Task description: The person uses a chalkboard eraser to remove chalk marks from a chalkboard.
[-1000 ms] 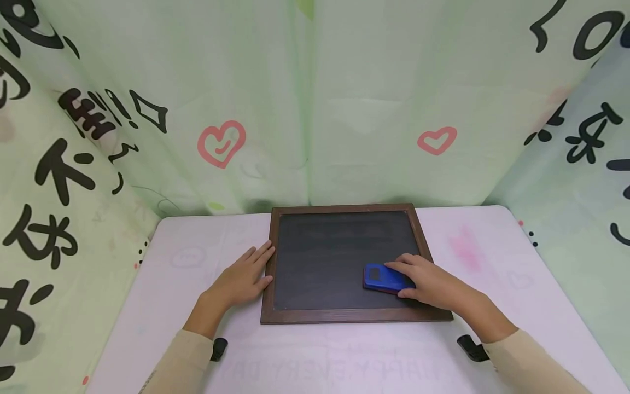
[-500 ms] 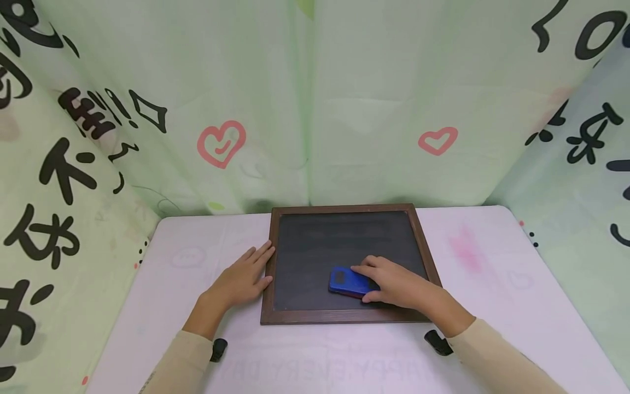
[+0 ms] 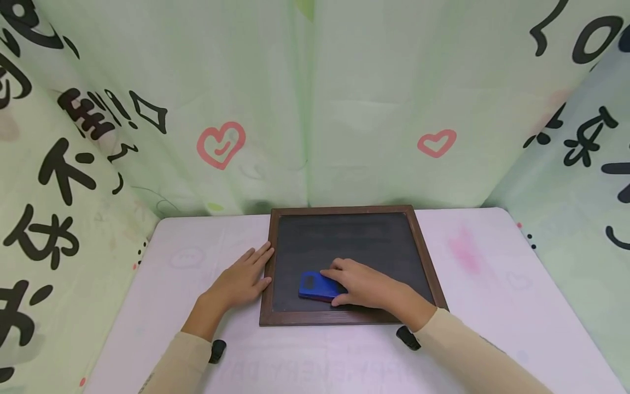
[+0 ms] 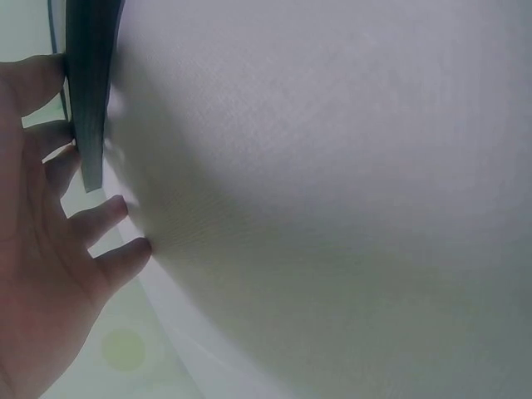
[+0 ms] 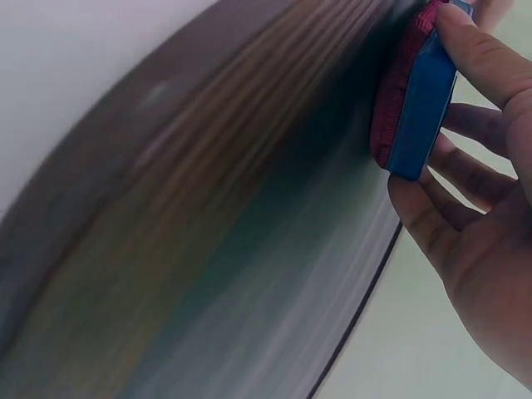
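A small blackboard with a brown wooden frame lies on the table. On the lower left part of its dark surface is a blue chalkboard eraser; the right wrist view shows its dark red pad facing the board. My right hand grips the eraser between thumb and fingers. Against the left side of the frame rests my left hand, fingers spread and nearly straight. In the left wrist view, the thumb and fingertips touch the frame edge or the tabletop beside it.
The table has a pale pinkish cover with a pink stain at right. A light green curtain with hearts and black characters hangs behind and at both sides. Black wrist devices sit under the sleeves.
My right hand has slid the eraser leftward across the board, from its right part to the lower left. The left hand stays in place at the frame.
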A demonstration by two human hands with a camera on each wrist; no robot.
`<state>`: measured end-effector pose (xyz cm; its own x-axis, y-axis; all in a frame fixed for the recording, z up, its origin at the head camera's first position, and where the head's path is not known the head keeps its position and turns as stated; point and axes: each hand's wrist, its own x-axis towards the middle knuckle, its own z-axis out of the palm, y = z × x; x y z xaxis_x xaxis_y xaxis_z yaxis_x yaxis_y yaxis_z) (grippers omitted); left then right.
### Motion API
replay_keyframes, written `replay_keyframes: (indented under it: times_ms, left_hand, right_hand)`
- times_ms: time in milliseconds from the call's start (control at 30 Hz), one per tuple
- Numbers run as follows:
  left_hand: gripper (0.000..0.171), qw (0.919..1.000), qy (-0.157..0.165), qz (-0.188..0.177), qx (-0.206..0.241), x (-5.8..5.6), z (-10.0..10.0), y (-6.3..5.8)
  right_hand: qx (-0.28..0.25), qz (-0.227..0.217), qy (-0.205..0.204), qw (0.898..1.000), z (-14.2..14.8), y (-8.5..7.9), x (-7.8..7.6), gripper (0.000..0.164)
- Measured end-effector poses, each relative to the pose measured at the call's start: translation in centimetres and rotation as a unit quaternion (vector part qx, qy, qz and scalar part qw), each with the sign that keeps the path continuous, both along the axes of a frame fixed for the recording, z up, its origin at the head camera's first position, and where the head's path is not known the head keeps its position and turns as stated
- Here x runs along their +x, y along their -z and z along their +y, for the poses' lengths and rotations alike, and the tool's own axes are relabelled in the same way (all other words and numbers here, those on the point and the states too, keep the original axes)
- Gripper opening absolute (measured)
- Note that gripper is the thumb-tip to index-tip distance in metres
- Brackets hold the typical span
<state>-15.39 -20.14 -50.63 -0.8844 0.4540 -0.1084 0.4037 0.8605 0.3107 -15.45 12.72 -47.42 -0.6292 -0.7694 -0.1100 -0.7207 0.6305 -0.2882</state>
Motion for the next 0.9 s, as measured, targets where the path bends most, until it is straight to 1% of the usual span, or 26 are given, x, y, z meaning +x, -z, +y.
replay_keyframes:
  times_ms: [200, 467, 600, 667, 900]
  left_hand:
    - [0.068, 1.0, 0.003, 0.008, 0.001, 0.0, 0.0, 0.1]
    - [0.068, 0.9999, -0.001, 0.004, -0.009, -0.1, -0.1, 0.2]
    - [0.069, 0.9999, -0.005, 0.0, -0.009, 0.0, 0.0, 0.2]
    - [0.069, 1.0, -0.006, -0.004, -0.006, 0.0, 0.0, 0.1]
    - [0.068, 1.0, -0.002, 0.006, -0.003, 0.1, 0.1, 0.0]
  right_hand:
    - [0.022, 0.002, -0.019, 1.0, -2.5, -0.2, -0.4, 0.069]
    - [0.051, 0.032, -0.05, 0.997, -5.1, -0.4, -0.3, 0.067]
    - [0.062, 0.038, -0.062, 0.995, -5.7, -0.5, -0.1, 0.066]
    - [0.067, 0.034, -0.066, 0.995, -5.8, -0.5, 0.1, 0.066]
    - [0.078, 0.021, -0.069, 0.994, -5.1, -0.8, 0.9, 0.065]
